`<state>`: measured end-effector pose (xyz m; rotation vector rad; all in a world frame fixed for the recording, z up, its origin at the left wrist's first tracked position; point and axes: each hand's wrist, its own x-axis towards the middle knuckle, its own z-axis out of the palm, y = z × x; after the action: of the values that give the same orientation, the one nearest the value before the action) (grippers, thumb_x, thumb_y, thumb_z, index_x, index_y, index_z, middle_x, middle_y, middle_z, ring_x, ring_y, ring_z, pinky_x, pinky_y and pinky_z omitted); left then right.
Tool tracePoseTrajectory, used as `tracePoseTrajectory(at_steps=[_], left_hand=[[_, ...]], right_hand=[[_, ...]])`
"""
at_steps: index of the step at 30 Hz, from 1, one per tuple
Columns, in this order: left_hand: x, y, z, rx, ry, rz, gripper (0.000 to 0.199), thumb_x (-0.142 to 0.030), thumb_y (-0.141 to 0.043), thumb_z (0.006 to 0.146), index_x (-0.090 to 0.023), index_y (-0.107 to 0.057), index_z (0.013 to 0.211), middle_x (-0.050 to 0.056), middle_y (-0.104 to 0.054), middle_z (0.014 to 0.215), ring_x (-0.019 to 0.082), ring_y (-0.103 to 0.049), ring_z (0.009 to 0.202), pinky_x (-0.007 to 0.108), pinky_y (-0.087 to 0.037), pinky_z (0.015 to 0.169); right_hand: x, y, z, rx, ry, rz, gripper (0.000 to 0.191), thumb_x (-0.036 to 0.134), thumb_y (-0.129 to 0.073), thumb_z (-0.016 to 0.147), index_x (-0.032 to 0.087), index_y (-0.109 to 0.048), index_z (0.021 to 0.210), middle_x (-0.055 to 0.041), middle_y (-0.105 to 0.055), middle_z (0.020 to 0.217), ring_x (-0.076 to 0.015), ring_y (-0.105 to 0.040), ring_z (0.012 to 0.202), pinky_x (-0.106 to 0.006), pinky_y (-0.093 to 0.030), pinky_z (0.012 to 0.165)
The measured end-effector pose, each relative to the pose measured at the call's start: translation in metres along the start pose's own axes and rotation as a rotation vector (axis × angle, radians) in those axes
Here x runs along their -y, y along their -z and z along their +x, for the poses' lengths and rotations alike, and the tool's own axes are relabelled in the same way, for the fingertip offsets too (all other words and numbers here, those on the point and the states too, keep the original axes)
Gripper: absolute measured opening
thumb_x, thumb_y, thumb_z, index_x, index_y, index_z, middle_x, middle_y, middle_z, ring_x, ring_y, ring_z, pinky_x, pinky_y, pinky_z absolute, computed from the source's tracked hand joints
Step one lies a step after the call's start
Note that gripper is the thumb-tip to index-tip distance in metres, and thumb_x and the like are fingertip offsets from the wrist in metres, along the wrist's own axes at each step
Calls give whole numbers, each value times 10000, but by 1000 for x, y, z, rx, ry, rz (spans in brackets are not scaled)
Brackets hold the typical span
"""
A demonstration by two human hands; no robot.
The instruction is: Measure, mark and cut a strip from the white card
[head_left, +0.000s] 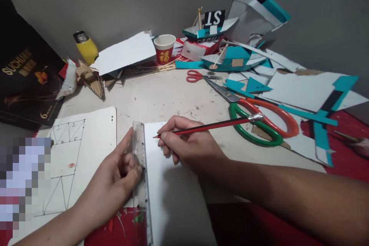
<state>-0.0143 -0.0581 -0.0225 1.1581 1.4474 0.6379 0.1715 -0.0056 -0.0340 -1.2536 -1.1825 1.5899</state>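
Observation:
My left hand grips a clear plastic ruler, thumb on its face and index finger along its left edge. The ruler lies lengthwise over the left side of a white sheet or board. In my right hand is a red and black pencil, tilted, its tip near the ruler's upper end. I cannot tell whether the tip touches the white surface. Left of the ruler lies a white card with pencil-drawn lines and triangles.
Large scissors with green and orange handles and small red scissors lie beyond my right hand. Behind are a paper cup, cardboard boats, offcuts and a yellow bottle. A dark box stands left.

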Motion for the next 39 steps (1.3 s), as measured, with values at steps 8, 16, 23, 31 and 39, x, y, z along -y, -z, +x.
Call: tracePoseTrajectory(at_steps=[8,16,23,31,39], left_hand=[[-8,0,-1,-27,52,26,828,-384,-664,836,-346,-201,1521,-71,-494,670,85,-354,488,192,-311,434],[-17,-6,-5,-99,87,68,795,-406,-682,830,-354,-261,1503,-71,-489,674,83,-361,529,189,-311,467],[-18,-5,-4,-110,113,69,802,-401,-702,819,-375,-272,1495,-61,-521,694,91,-393,533,190,-361,465],[-17,-4,-5,-88,130,36,823,-424,-695,828,-376,-232,1506,-64,-506,700,86,-370,536,195,-334,463],[-12,-5,-5,-123,101,47,823,-448,-687,829,-350,-237,1511,-60,-488,701,94,-349,561,204,-301,486]], right_hand=[[4,3,2,-59,112,63,34,173,-571,724,197,-580,701,23,-606,570,-101,-529,482,-202,-392,404],[-4,7,4,-100,168,-24,51,240,-574,778,218,-600,740,17,-622,599,-122,-546,507,-229,-382,422],[-6,8,4,-98,183,-30,62,263,-583,792,228,-601,745,13,-630,613,-122,-513,491,-233,-337,410],[-2,8,5,-102,252,-6,73,206,-549,793,206,-581,727,25,-614,593,-105,-521,501,-231,-372,450],[-5,8,8,-138,304,18,95,213,-527,813,211,-583,736,34,-622,580,-95,-504,481,-240,-408,489]])
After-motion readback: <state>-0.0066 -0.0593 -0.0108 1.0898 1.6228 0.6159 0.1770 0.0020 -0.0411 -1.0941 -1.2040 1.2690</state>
